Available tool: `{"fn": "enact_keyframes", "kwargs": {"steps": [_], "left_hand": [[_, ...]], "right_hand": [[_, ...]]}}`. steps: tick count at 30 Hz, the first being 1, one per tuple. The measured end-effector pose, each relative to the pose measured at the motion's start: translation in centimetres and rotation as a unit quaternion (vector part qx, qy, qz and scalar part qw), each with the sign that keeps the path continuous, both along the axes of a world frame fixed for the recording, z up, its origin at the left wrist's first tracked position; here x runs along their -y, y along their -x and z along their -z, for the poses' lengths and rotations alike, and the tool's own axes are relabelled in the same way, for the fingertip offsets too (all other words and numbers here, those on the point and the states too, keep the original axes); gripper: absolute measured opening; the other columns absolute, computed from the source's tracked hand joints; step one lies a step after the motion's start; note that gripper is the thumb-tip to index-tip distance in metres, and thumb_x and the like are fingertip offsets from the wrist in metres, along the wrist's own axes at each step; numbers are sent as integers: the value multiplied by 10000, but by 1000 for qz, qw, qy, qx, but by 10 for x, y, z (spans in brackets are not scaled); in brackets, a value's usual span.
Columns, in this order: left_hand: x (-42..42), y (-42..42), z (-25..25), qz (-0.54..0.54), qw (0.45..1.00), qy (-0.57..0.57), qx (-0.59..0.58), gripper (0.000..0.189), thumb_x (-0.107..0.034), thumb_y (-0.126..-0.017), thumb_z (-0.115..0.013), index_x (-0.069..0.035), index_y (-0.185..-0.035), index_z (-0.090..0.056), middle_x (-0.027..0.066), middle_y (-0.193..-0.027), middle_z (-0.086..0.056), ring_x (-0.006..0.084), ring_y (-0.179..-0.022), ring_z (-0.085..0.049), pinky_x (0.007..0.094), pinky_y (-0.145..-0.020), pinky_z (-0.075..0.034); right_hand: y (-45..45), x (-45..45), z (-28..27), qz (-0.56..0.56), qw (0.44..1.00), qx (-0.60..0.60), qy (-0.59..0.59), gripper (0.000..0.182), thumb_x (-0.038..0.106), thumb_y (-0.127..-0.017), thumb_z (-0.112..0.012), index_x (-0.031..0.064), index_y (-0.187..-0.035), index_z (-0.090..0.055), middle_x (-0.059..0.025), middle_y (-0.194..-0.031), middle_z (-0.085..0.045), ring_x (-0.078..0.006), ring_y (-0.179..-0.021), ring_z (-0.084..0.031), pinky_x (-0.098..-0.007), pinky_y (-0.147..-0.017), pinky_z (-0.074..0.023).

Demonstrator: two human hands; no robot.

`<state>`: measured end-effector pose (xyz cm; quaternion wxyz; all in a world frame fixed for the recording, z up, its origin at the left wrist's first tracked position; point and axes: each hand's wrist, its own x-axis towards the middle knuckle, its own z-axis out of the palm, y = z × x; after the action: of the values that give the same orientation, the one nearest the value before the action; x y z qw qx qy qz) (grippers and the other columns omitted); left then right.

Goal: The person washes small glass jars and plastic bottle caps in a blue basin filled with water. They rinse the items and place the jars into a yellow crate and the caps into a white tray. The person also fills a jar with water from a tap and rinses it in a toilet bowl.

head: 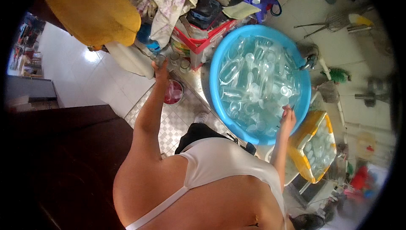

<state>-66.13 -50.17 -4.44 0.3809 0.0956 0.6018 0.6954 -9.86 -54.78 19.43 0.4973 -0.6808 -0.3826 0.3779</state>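
A round blue plastic basin (214, 85) of water stands before me, filled with clear bottles (231, 71) and pale round caps (284, 100). My right hand (288, 117) is over the basin's near right part, fingers curled close to some caps. Whether it pinches one cannot be made out. Out to the left, my left hand (161, 68) has its fingers around a small clear container (160, 59). Just right of that hand, small clear jars (185, 65) stand on the metal counter (197, 82).
A foam box (296, 157) with yellow tape holds more clear containers, right of the basin. A faucet (309, 62) reaches over the basin's rim. A red crate (198, 47) and cloths (168, 11) crowd the back. Below my left arm sits a pink-red bucket (173, 92).
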Motion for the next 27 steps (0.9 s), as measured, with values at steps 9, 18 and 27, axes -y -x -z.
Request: {"fn": "enact_keyframes", "kwargs": {"steps": [9, 18, 27], "left_hand": [[-31, 26, 21, 56, 997, -35, 39, 579, -278, -914, -663, -151, -1378, -341, 73, -1342, -440, 239, -1199, -459, 425, -935, -455], [-25, 32, 50, 179, 979, -94, 23, 439, -372, -963, -559, -65, -1267, -484, 96, -1215, -553, 267, -1147, -521, 450, -976, -450], [-31, 41, 43, 161, 842, 39, -513, 207, -206, -913, -593, -8, -971, -569, 186, -989, -571, 331, -911, -553, 472, -871, -450]], "right_hand": [[10, 29, 4, 3, 998, 58, 37, 256, 289, -957, -653, 69, -838, -704, 53, -708, -518, -50, -635, -371, -230, -575, -282], [25, 47, -7, -38, 985, 171, 14, 206, 179, -950, -617, 8, -969, -729, -51, -880, -726, -102, -757, -591, -271, -705, -480], [1, 84, -25, -32, 977, 210, -3, 213, 217, -878, -684, 7, -908, -707, -139, -791, -666, -245, -671, -622, -345, -639, -494]]}}
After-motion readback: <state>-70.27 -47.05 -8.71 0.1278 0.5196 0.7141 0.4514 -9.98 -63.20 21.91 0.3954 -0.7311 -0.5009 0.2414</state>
